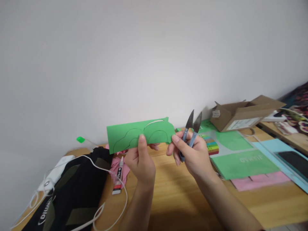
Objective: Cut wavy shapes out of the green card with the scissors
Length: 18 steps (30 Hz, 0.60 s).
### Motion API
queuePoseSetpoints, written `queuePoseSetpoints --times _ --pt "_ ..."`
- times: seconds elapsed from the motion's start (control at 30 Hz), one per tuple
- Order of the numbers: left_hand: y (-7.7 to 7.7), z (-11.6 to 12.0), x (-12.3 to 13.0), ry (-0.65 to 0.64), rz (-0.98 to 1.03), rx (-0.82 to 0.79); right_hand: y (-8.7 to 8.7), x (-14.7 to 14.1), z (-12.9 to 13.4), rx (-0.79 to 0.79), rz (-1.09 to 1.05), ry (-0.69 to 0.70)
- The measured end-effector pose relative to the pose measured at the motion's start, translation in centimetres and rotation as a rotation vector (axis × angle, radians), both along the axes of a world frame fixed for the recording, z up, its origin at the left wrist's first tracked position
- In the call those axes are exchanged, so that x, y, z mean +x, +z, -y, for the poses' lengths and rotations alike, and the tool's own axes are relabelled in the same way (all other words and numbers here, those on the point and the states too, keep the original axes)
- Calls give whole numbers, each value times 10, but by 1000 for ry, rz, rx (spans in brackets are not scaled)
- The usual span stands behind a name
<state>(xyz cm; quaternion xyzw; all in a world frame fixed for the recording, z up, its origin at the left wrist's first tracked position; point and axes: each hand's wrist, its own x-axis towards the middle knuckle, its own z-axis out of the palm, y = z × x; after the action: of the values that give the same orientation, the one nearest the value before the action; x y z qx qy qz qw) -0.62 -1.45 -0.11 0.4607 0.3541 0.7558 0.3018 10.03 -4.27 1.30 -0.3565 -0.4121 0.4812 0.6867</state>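
A strip of green paper (125, 133) is held up above the desk, with curved outlines drawn on it. A slit is cut along its upper right, and its right end is cut to a rounded edge. My left hand (143, 163) grips the strip from below, thumb on the front and fingers behind. My right hand (196, 155) pinches the right end between thumb and fingertip. That same hand also holds thread snips (192, 128), blades apart and pointing up, with the lower part partly hidden by the fingers.
On the wooden desk (168, 192), a glue tube (119, 176), pink scraps, white cable (91, 162) and black bag (79, 186) lie left. To the right are a multicoloured pack (211, 146), green sheets (245, 163), an open cardboard box (243, 112) and a dark phone-like object (295, 162).
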Motion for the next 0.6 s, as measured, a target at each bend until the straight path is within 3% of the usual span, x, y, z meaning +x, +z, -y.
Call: queuePoseSetpoints --times 0.17,0.23,0.43,0.6 --pt "1 -1 -2 6 52 20 0 -6 4 1 -28 15" --pt "5 -2 -3 -56 114 -19 -3 -4 6 40 -19 52" --pt "20 -5 -12 -573 334 -202 -20 13 7 135 92 446" --pt "17 -3 -13 -861 428 -240 -16 15 13 41 344 455"
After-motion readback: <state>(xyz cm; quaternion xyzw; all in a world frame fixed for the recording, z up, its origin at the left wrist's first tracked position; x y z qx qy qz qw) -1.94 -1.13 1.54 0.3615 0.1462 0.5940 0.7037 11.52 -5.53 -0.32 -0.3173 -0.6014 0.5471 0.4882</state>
